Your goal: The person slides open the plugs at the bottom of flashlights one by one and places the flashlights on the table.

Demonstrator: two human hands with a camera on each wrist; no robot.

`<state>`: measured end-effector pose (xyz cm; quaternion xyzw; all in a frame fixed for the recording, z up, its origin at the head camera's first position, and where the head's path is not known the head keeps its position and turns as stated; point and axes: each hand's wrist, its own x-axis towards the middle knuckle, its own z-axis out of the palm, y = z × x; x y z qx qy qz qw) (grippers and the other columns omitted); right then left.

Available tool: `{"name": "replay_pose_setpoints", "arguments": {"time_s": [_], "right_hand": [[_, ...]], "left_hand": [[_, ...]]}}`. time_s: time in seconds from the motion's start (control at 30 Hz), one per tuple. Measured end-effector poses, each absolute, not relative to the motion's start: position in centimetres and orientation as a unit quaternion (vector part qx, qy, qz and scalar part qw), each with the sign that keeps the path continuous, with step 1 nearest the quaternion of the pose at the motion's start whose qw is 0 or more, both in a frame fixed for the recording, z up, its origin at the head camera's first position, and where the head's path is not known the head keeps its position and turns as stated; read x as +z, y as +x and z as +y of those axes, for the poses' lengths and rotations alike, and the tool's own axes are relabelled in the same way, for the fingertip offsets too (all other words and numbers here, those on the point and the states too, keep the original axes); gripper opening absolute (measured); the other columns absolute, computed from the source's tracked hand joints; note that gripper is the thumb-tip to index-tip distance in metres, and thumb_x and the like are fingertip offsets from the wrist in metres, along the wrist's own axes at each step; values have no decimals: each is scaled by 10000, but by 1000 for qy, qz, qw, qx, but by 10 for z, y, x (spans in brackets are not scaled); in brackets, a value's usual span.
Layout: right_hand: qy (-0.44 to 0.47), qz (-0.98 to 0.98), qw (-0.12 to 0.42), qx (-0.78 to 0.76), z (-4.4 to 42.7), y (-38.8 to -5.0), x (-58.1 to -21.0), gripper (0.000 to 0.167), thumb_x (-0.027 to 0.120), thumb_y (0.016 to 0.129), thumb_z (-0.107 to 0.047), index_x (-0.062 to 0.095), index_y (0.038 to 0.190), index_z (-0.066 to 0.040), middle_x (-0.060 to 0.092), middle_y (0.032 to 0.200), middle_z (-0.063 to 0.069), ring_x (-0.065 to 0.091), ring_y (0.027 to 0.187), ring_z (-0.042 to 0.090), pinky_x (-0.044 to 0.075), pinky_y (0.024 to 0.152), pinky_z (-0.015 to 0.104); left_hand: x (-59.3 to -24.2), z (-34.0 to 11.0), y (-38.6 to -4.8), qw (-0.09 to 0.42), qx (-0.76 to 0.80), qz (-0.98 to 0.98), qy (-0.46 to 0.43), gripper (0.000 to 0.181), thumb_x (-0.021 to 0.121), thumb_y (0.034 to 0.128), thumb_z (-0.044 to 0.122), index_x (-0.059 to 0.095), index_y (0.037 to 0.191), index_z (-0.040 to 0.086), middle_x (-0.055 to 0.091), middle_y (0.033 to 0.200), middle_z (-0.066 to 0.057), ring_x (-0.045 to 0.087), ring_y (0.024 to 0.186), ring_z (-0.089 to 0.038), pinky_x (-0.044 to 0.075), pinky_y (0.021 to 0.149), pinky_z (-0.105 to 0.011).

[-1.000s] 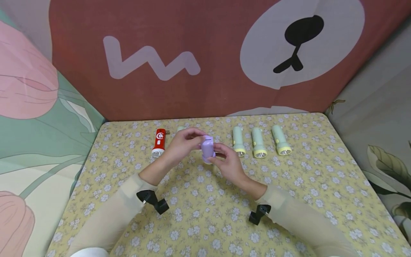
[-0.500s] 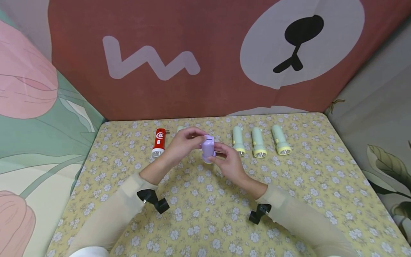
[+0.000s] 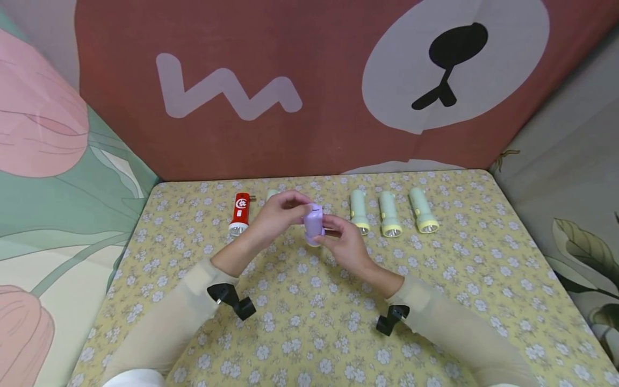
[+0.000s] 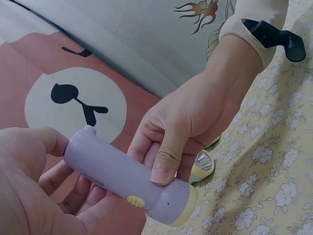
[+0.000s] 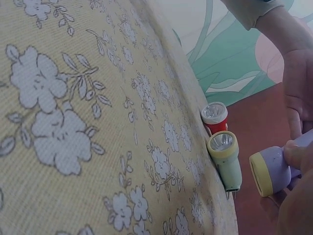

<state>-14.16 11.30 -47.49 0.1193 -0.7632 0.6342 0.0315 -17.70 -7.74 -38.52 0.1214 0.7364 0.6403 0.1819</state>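
Observation:
A purple flashlight with a yellow ring round its lens is held above the table between my hands, lens end down. My left hand pinches its tail end with thumb and fingers. My right hand grips it near the lens end, the thumb lying on the barrel. The left wrist view shows a ribbed yellow switch on its side. Behind my left hand lies a pale green flashlight, mostly hidden in the head view; two thin prongs show at its tail in the right wrist view.
To the left lies a red flashlight with a white head and a metal plug out at its tail. Three pale green flashlights lie in a row to the right. A floral cloth covers the table; printed fabric walls stand round it.
Almost nothing differs. Both hands keep their hold on the purple flashlight, which has shifted only very slightly.

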Motion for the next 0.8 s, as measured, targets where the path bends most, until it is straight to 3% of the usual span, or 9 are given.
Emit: {"name": "replay_pose_setpoints", "arguments": {"time_s": [0.53,0.8], "right_hand": [[142,-774,33,616,114,-143,-473,386,790,863,12,682,1233,26,693,1230,169,669,1138,326,551,982,452],[142,-777,35,612,114,-143,-473,391,798,851,15,686,1226,26,695,1229,166,674,1132,320,554,978,445]], "left_hand": [[-384,-78,-177,185,635,740,121,130,630,1007,97,649,1090,-1,640,1114,-118,628,1036,-247,550,961,-514],[-382,-78,-176,184,629,744,125,127,635,1002,106,646,1076,3,643,1109,-113,627,1030,-240,563,937,-477]]}}
